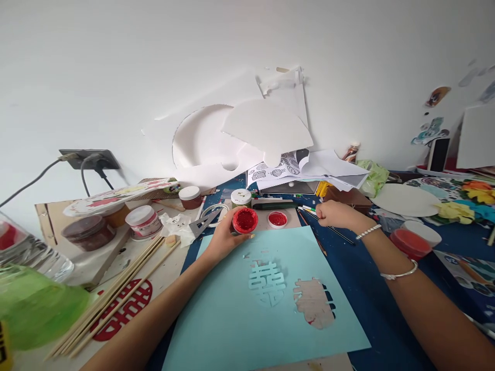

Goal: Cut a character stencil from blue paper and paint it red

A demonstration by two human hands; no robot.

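Note:
My left hand [226, 232] is wrapped round an open jar of red paint [246, 220], tilted so its inside faces me. The jar's lid [277, 219], red inside, lies just right of it. My right hand [337, 215] is closed at several thin brushes or pens [309, 210] on the blue table; whether one is between its fingers is hidden. Below both hands lies a light blue sheet [216, 314]. It has a cut-out hole [315, 304] on the right, and a cut paper character [266, 283] in the same blue rests on it.
Wooden sticks [116, 293] lie at left over a red cut-out character [127, 309]. Paint jars [144, 222], a triangle ruler [209, 221] and a tape roll stand behind my left arm. A red pot [410, 243] sits right of my right wrist. Papers [309, 167] lean against the wall.

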